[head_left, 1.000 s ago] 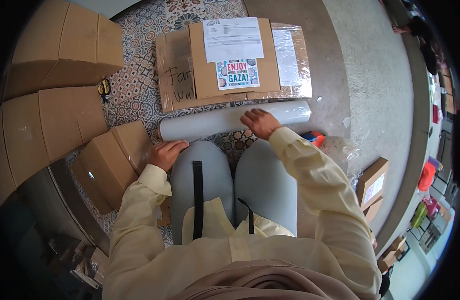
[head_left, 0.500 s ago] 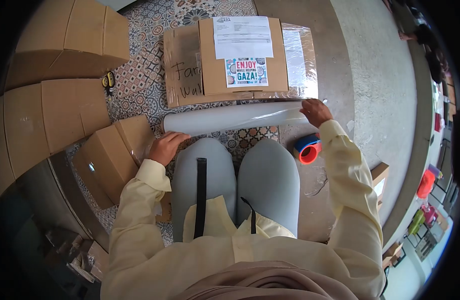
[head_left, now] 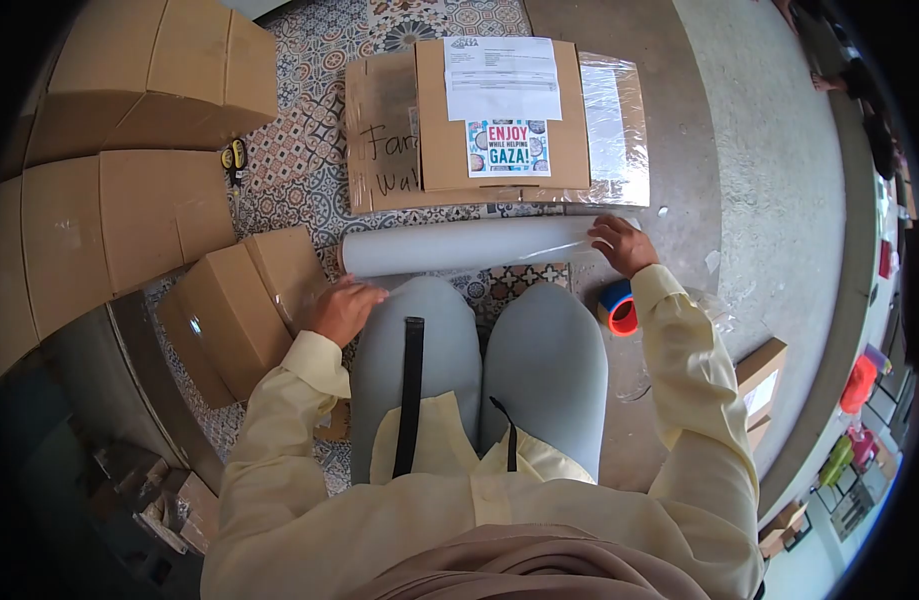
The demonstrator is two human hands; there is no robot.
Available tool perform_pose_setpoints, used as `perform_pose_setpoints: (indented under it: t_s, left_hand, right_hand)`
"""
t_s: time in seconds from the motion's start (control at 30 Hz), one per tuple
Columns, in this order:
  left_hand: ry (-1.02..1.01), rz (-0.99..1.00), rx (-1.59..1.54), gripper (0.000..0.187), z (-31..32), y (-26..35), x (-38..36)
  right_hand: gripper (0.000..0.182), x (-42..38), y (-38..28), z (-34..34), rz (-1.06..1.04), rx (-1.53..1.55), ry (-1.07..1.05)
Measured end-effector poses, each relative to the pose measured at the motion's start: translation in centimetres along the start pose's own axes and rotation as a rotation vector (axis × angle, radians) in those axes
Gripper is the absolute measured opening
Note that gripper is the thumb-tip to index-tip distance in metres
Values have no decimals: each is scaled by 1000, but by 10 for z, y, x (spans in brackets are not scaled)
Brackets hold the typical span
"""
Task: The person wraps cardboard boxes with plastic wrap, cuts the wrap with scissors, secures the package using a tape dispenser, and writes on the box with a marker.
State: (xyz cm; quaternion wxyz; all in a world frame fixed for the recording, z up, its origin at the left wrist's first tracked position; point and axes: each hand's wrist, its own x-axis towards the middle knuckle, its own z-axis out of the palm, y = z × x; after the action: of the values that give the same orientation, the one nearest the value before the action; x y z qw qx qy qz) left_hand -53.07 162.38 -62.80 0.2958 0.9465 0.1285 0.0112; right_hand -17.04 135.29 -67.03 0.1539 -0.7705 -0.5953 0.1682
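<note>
One long roll of clear film (head_left: pixel 459 245) lies crosswise just beyond the kneeling person's knees (head_left: pixel 544 350), on the floor as far as I can tell, with a glossy loose-looking strip along its near side. I'd guess it has some weight for its size and feels firm through the middle, while the film itself would be thin, soft and slick, quick to cling or crease. The ends look like the surest places to hold it, palms spread, since a smooth barrel like that could roll or slide away under one hand.

The right hand (head_left: pixel 624 245) is at the roll's right end, fingers bent over it; I can't tell whether they are gripping or only resting. The left hand (head_left: pixel 344 308) is at the near side of the left end, fingers reaching inward, and whether it pinches the film's edge is too fine to make out.

Near the right forearm sits a blue and red tape roll (head_left: pixel 615 292). Past the film, a box with papers on top (head_left: pixel 569 120) rests on a wider film-wrapped box (head_left: pixel 379 90). Off to the left are a smaller carton (head_left: pixel 244 310), then black-and-yellow scissors (head_left: pixel 235 158) lying on patterned tiles (head_left: pixel 299 100) beside bigger cartons (head_left: pixel 159 205).
</note>
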Motion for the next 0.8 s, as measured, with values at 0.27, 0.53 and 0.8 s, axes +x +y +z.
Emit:
perform_pose_setpoints:
  t_s: [0.27, 0.53, 0.8]
  left_hand:
    - [-51, -165, -114, 19, -16, 15, 0]
    - [28, -151, -86, 13, -26, 9, 9]
    - [107, -95, -55, 10, -18, 5, 5]
  right_hand:
    - [14, -28, -17, -14, -143, -199, -60]
    - [12, -66, -9, -18, 33, -117, -159]
    - [9, -83, -3, -36, 351, 242, -17]
